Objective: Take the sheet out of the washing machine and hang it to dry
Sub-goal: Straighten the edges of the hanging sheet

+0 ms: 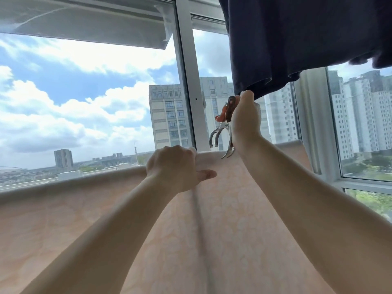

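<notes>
The pale peach sheet [222, 209] is hanging folded over a line before the window [186, 81], the left hand [172, 168] gripping its top fold with curled fingers, thumb out, while the right hand [245, 117] is squeezing a metal clothes clip [222, 129] just above it, under a dark garment [297, 39].

1. Sheet [222, 219] – pale peach-pink, with a faint white floral or blotchy pattern.
2. Hanging cloth [297, 39] – dark navy, plain.
3. Clip [222, 132] – shiny silver metal.
4. Window frame [188, 71] – white.
5. Sky – blue with white and grey clouds.
6. Tower blocks [169, 115] – beige-grey.
</notes>
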